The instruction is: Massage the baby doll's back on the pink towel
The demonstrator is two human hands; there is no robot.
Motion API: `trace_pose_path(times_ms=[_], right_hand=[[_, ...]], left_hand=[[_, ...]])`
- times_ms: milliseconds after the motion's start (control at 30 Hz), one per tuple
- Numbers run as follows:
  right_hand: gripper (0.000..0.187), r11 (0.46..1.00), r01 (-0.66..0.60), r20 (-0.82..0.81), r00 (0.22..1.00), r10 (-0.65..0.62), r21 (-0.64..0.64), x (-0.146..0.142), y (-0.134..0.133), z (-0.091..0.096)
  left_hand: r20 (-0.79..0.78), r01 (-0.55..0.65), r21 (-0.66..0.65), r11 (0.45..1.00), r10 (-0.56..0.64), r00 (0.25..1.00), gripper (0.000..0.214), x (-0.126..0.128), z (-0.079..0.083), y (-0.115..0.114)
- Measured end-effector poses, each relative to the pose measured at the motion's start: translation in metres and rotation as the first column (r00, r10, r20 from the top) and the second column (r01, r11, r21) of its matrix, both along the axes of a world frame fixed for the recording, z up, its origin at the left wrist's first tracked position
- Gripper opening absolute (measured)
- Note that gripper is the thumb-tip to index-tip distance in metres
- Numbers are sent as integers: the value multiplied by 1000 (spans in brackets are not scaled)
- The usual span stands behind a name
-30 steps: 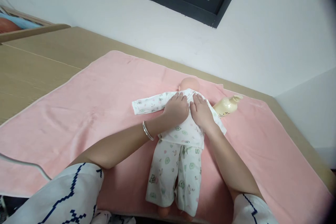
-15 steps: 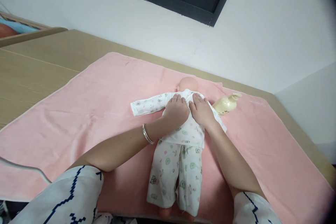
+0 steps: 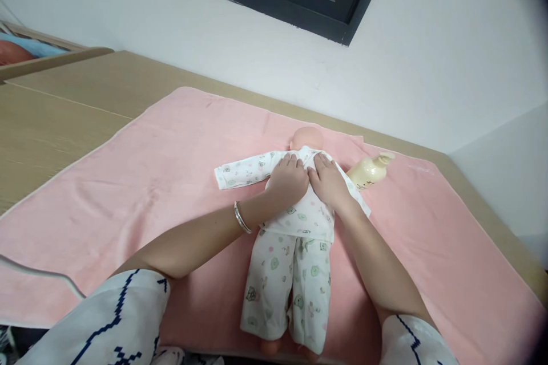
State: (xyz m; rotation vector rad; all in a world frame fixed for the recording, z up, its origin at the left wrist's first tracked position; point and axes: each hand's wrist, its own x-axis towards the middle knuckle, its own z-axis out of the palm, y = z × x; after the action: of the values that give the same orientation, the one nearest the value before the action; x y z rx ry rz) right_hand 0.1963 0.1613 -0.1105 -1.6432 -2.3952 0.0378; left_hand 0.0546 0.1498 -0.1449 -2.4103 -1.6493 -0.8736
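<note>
A baby doll (image 3: 308, 221) in a white printed top and trousers lies stretched out on a pink cloth (image 3: 188, 142), its head at the far end. My left hand (image 3: 287, 180), with a silver bangle on the wrist, rests flat on the doll's upper body. Beside it, my right hand (image 3: 330, 181) lies flat near the other shoulder, fingers extended. Neither hand grips anything. One sleeve of the doll stretches out to the left; the other angles down to the right, partly behind my right hand. No facial features show on the bald head.
A pale yellow pump bottle (image 3: 369, 173) lies tilted on the cloth right of the doll. Under the cloth is a wooden surface (image 3: 85, 88), bordered by a white wall (image 3: 274, 57) with a dark window frame (image 3: 342, 31). A pale cable (image 3: 47, 274) crosses at lower left.
Both hands stay on the doll's upper body with almost no movement. The whole view has shifted very slightly.
</note>
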Motion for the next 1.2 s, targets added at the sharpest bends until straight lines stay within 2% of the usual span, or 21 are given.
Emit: trace_pose_path(times_ms=[100, 200, 333, 500, 633, 833, 1067, 1200], right_hand=[[54, 1000, -1, 13, 1000, 1, 10, 0, -1, 0], [53, 998, 41, 67, 997, -44, 47, -9, -20, 5], [47, 999, 11, 106, 994, -17, 51, -14, -39, 14], [48, 999, 21, 0, 1000, -21, 31, -3, -14, 7], [54, 999, 23, -23, 1000, -22, 42, 2, 4, -5], [56, 998, 27, -18, 999, -26, 52, 1, 1, -8], [56, 998, 32, -27, 999, -31, 54, 1, 1, -8], [57, 998, 33, -31, 999, -32, 51, 1, 1, -9]], left_hand=[[-35, 15, -4, 1000, -15, 999, 39, -1, 3, -1], [-2, 19, -44, 999, -19, 1000, 41, -10, 8, 9], [9, -3, -156, 988, 4, 1000, 37, -16, 12, 19], [-53, -122, -139, 983, 116, 992, 50, -7, 14, 8], [-79, -139, -134, 981, 130, 988, 49, -4, 13, 4], [-72, -133, -93, 987, 127, 989, 48, -6, 11, 7], [-75, -134, -117, 984, 126, 989, 50, -5, 11, 6], [-71, -132, -77, 988, 127, 989, 49, -5, 9, 6]])
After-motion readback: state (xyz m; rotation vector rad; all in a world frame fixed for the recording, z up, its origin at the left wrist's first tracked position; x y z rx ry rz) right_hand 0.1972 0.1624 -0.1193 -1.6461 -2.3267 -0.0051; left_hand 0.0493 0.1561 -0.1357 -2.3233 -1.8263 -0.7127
